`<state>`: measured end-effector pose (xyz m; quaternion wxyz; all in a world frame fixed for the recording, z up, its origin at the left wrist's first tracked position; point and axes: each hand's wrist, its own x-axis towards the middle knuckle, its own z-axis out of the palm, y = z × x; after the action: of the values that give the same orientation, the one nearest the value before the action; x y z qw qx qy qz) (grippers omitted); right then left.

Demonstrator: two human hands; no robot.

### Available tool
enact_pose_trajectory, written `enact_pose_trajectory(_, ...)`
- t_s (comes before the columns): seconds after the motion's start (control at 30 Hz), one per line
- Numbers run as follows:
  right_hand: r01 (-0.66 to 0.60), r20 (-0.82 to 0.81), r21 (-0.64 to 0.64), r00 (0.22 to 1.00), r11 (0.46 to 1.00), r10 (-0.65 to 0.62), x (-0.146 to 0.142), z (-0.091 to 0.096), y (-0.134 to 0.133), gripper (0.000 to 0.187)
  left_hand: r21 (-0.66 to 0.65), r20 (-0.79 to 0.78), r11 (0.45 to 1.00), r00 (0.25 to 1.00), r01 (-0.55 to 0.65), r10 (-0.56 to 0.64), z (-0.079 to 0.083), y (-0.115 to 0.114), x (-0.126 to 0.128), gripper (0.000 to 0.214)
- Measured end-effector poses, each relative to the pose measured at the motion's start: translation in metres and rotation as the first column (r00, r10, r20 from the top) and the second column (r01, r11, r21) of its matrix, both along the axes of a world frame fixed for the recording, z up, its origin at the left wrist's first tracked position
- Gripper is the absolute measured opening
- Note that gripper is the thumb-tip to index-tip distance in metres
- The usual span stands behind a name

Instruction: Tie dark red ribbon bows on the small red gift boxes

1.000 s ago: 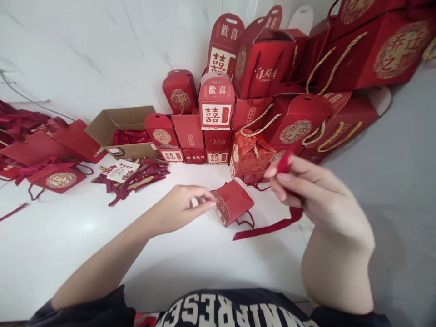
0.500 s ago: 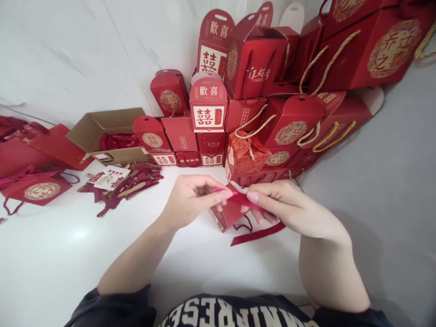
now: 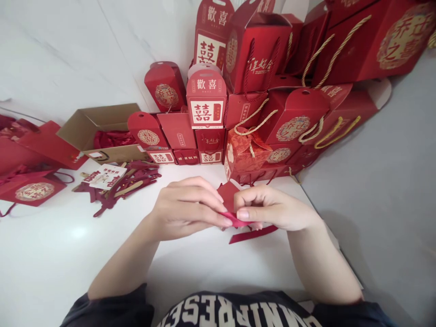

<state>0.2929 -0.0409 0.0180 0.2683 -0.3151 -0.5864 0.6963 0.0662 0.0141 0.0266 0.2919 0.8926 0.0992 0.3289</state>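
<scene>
Between my hands is a bright red satin ribbon [image 3: 235, 220], pinched at both sides. My left hand [image 3: 192, 206] holds its left part between thumb and fingers, with the back of the hand facing up. Thumb and curled forefinger of my right hand [image 3: 274, 209] grip it close by. A darker red strip [image 3: 250, 235] lies below my right hand; whether it joins the held ribbon is hidden. Just behind the hands a small red box [image 3: 227, 194] rests on the white table, mostly covered by them.
Stacked red gift boxes [image 3: 206, 106] with rope handles fill the back and right. To the left stand an open cardboard box [image 3: 73, 125] holding red cloth, a pile of dark red ribbon pieces [image 3: 136, 181] with a printed card [image 3: 107, 176], and a red gift bag [image 3: 37, 190].
My left hand has turned over so its back shows, and it has closed in on the right hand. The ribbon between them sits slightly lower. The view has shifted a little.
</scene>
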Motion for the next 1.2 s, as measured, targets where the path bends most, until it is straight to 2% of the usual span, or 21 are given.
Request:
enact_pose_trajectory(0.07, 0.07, 0.053, 0.05, 0.996, 0.996, -0.072, 0.006, 0.004, -0.001, 0.03, 0.023, -0.014, 0.997, 0.997, -0.075, 0.075, -0.001, 0.0, 0.002, 0.012)
enact_pose_trajectory(0.1, 0.133, 0.085, 0.092, 0.986, 0.987, -0.141, 0.01, 0.005, -0.001, 0.03, 0.02, -0.042, 0.991, 0.991, -0.129, 0.13, -0.002, -0.001, 0.004, 0.02)
enact_pose_trajectory(0.13, 0.209, 0.117, 0.149, 0.967, 0.966, -0.227, 0.013, 0.006, -0.001, 0.03, 0.013, -0.09, 0.982, 0.978, -0.186, 0.186, -0.004, -0.003, 0.007, 0.034)
enact_pose_trajectory(0.2, 0.35, 0.179, 0.284, 0.895, 0.893, -0.408, 0.021, 0.007, 0.0, 0.03, 0.003, -0.251, 0.959, 0.928, -0.282, 0.274, -0.01, -0.008, 0.014, 0.07)
enact_pose_trajectory(0.27, 0.413, 0.237, 0.393, 0.818, 0.822, -0.524, 0.028, 0.007, 0.002, 0.03, 0.022, -0.428, 0.944, 0.85, -0.33, 0.308, -0.018, -0.012, 0.023, 0.096)
enact_pose_trajectory(0.3, 0.413, 0.267, 0.427, 0.792, 0.804, -0.549, 0.031, 0.006, 0.002, 0.03, 0.038, -0.493, 0.941, 0.813, -0.337, 0.311, -0.022, -0.014, 0.026, 0.102)
enact_pose_trajectory(0.4, 0.38, 0.331, 0.463, 0.764, 0.801, -0.554, 0.036, 0.006, 0.001, 0.03, 0.047, -0.611, 0.955, 0.748, -0.293, 0.26, -0.029, -0.011, 0.027, 0.093)
enact_pose_trajectory(0.53, 0.336, 0.352, 0.367, 0.813, 0.867, -0.464, 0.034, 0.006, -0.002, 0.027, 0.02, -0.684, 0.987, 0.718, -0.158, 0.128, -0.026, 0.006, 0.008, 0.068)
enact_pose_trajectory(0.63, 0.291, 0.376, 0.283, 0.843, 0.914, -0.385, 0.032, 0.004, 0.0, 0.026, 0.013, -0.708, 0.994, 0.701, -0.105, 0.083, -0.022, 0.018, -0.003, 0.05)
enact_pose_trajectory(0.77, 0.151, 0.431, 0.231, 0.87, 0.961, -0.24, 0.031, -0.003, 0.005, 0.024, -0.007, -0.676, 0.986, 0.727, -0.169, 0.119, -0.025, 0.017, 0.005, 0.033)
enact_pose_trajectory(0.83, 0.07, 0.479, 0.251, 0.858, 0.965, -0.187, 0.031, -0.005, 0.007, 0.023, -0.015, -0.643, 0.976, 0.75, -0.216, 0.156, -0.027, 0.012, 0.014, 0.034)
enact_pose_trajectory(0.97, -0.014, 0.579, 0.355, 0.788, 0.935, -0.208, 0.027, -0.009, 0.011, 0.023, -0.042, -0.598, 0.966, 0.781, -0.256, 0.181, -0.03, 0.002, 0.028, 0.042)
enact_pose_trajectory(1.07, -0.029, 0.596, 0.362, 0.775, 0.932, -0.208, 0.022, -0.016, 0.016, 0.024, -0.06, -0.58, 0.953, 0.787, -0.296, 0.208, -0.033, 0.004, 0.029, 0.034)
enact_pose_trajectory(1.2, -0.069, 0.624, 0.334, 0.763, 0.94, -0.166, 0.019, -0.025, 0.022, 0.025, -0.159, -0.559, 0.952, 0.819, -0.26, 0.131, -0.032, 0.013, 0.023, 0.022)
